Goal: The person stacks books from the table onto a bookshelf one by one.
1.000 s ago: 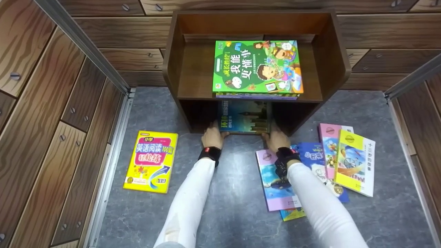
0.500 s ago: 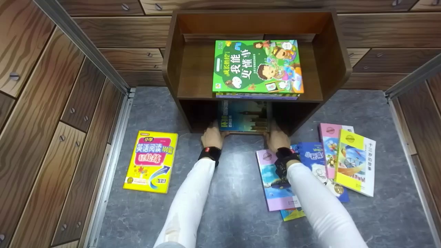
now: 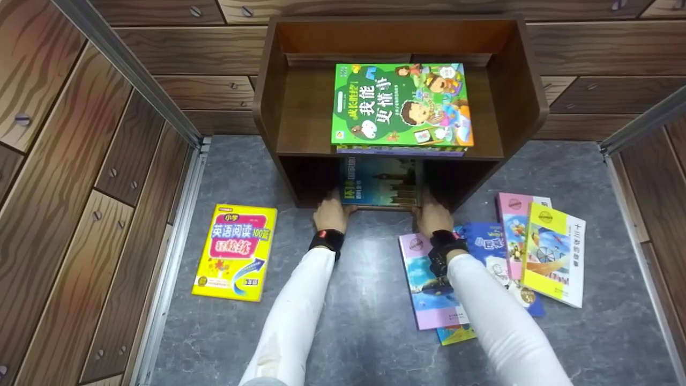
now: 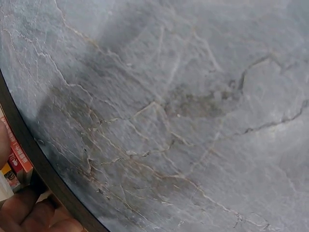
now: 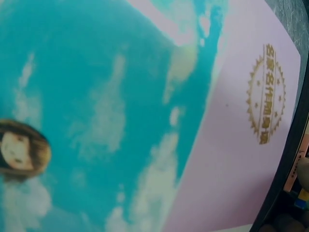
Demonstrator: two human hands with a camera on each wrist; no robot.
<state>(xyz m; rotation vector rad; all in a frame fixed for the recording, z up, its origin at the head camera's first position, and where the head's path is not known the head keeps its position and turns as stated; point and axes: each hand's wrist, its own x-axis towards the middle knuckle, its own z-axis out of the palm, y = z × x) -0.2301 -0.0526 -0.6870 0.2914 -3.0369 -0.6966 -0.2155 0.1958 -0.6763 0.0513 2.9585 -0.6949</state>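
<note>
A stack of books with a dark blue cover (image 3: 380,182) on top lies in the lower compartment of the brown bookcase (image 3: 284,128). At its left front corner my left hand (image 3: 329,214) grips the stack, thumb at the front edge and the other fingers reaching inside along the side. My right hand (image 3: 433,215) holds the opposite corner in the same way. Red spines (image 4: 19,154) show beside the thumb in the left wrist view, where curled fingers (image 4: 41,215) sit lower down. The right wrist view catches only a thumb (image 5: 303,171) and dark fingers.
A green picture book (image 3: 402,104) tops a pile on the upper shelf. One yellow book (image 3: 234,252) lies on the grey floor (image 3: 364,300) at left. Right of me lie a lilac book (image 3: 431,289), a blue book (image 3: 490,252), and a yellow-white book (image 3: 554,252) over a pink one.
</note>
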